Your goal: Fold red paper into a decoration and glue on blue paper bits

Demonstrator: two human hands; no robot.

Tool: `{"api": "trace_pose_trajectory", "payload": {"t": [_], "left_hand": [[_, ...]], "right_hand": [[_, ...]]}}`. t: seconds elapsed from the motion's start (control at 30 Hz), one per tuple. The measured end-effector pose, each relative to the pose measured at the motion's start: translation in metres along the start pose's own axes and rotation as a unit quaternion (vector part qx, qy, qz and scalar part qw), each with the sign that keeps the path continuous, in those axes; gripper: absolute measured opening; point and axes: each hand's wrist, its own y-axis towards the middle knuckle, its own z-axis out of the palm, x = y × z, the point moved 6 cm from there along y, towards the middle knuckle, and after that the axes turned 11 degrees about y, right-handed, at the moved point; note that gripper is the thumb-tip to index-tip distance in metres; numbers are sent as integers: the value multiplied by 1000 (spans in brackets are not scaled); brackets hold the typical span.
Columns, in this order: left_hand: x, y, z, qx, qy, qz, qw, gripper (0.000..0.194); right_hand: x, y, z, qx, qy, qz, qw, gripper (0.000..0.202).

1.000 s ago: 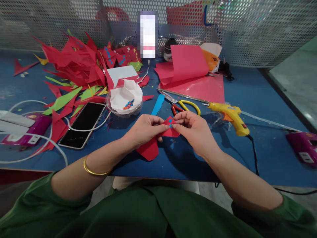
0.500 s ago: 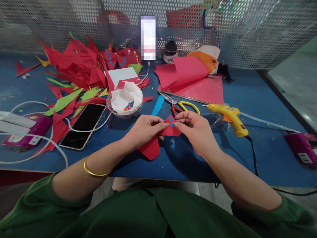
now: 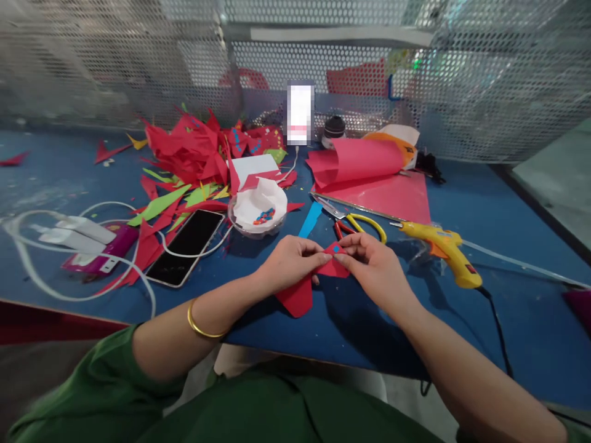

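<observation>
A red paper cutout [image 3: 298, 298] with small blue squares near its top hangs between my hands, just above the blue table. My left hand [image 3: 295, 261] pinches it from the left, thumb on the front and fingers behind. From the right, my right hand [image 3: 369, 261] pinches the upper part, its thumb beside a blue square. Beyond my hands lie a blue paper strip [image 3: 311, 219] and scissors [image 3: 360, 227] with red and yellow handles. A clear bowl [image 3: 258, 232] lined with white paper holds small blue and orange pieces.
Red and green paper scraps [image 3: 184, 154] pile at the back left. A dark phone [image 3: 187, 249] and white cables lie left. To the right rests a yellow glue gun [image 3: 443, 249]; folded red paper [image 3: 369, 161] lies behind it. A lit phone [image 3: 300, 114] stands against the mesh.
The camera view has shifted, so everything sits lower and mostly further right. Both hands keep their pinch on the red paper cutout; my right thumb now covers more of the blue squares.
</observation>
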Motion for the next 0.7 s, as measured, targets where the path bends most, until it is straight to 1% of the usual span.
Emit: {"api": "trace_pose_trajectory", "payload": {"t": [0.07,0.13,0.2,0.23,0.3,0.33,0.4,0.43,0.5,0.53,0.57,0.6,0.63,0.7], "left_hand": [[3,3,-2,-6,22,-1,1000,23],[3,5,-5,-20,67,14,997,23],[-3,2,-11,-73,163,49,983,22],[-7,-2,-14,-109,223,69,966,25],[-20,-16,-20,-185,332,116,917,34],[-27,-25,-24,-217,369,145,892,35],[-38,-45,-34,-271,407,205,848,23],[-42,-55,-44,-299,421,218,828,19],[-43,-72,-73,-370,447,196,791,19],[-41,-77,-90,-397,462,169,775,19],[-37,-81,-106,-414,474,140,765,18],[-32,-81,-120,-404,484,113,768,19],[-27,-80,-132,-382,493,97,776,23],[-16,-75,-149,-341,492,84,796,28]], "right_hand": [[-1,2,0,11,-36,-24,999,30],[-3,6,-2,11,-60,-42,997,30],[-5,9,-7,-7,-93,-59,994,29],[-4,10,-10,-20,-121,-71,990,29],[-2,11,-13,-47,-212,-104,971,26],[0,10,-14,-56,-270,-125,953,25],[7,7,-10,-65,-389,-179,901,24],[11,4,-8,-67,-438,-211,871,25],[24,-2,-3,-73,-490,-278,823,27],[32,-5,-2,-75,-493,-307,811,28],[41,-7,0,-73,-484,-330,807,27],[52,-7,2,-66,-467,-350,809,26],[63,-7,7,-51,-448,-366,814,24],[87,-5,21,-16,-418,-398,816,22]]}}
